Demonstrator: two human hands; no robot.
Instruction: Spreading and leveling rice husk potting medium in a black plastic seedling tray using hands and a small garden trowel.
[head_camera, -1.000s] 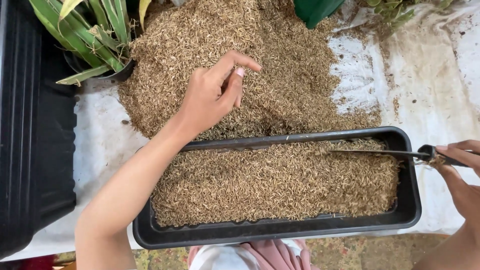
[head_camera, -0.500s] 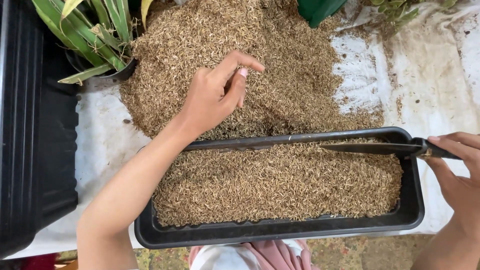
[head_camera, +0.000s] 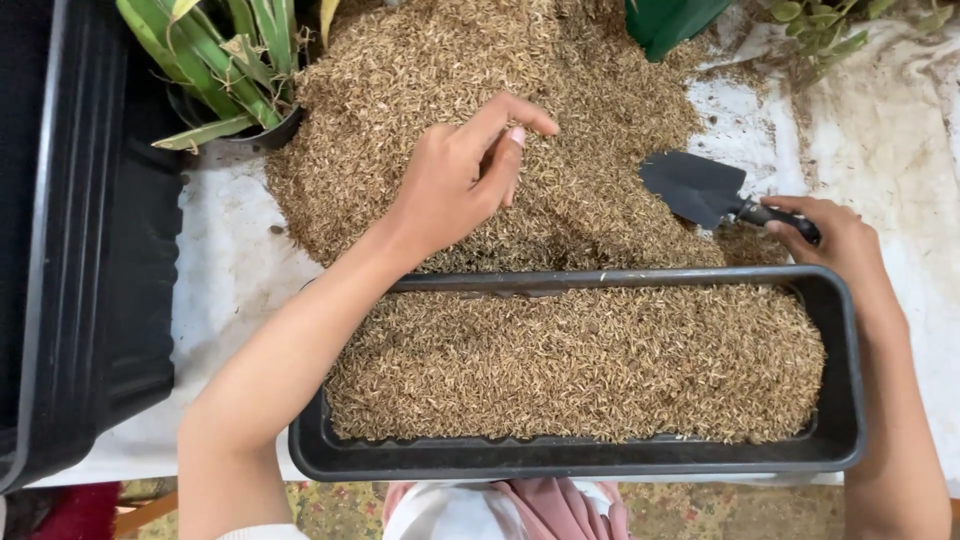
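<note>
- Head view: the left hand hangs over the heap of husks, its fingers curled loosely together with the thumb tucked under the forefinger; whether it pinches any husks I cannot tell.
- The right hand is wrapped around the black handle of a small black trowel, whose blade lies flat on the right edge of the heap (pointing toward the left hand).
- Just in front of both hands sits a long black planter tray, filled almost to its rim with the same tan husks.
- The heap spreads over a white sheet stained with soil.
- A potted plant with long green leaves stands at the heap's upper left corner.
- A larger black container runs down the left side, and a green object shows at the top edge.
</note>
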